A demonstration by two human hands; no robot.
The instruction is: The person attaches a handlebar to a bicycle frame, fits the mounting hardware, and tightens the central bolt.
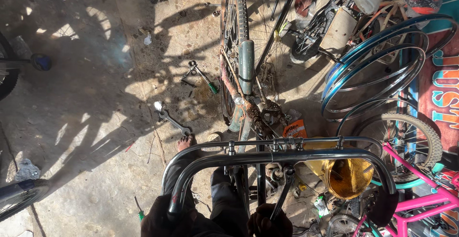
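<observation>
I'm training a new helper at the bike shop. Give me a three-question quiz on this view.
1. True or false: the right hand holds a wrench up against the handlebar.
2. What lies on the floor just beyond the bare foot? A) a spanner B) a hammer C) a pump
3. Fill in: the frame at the lower right is ____.

Key: 1 true; 2 A; 3 pink.
</observation>
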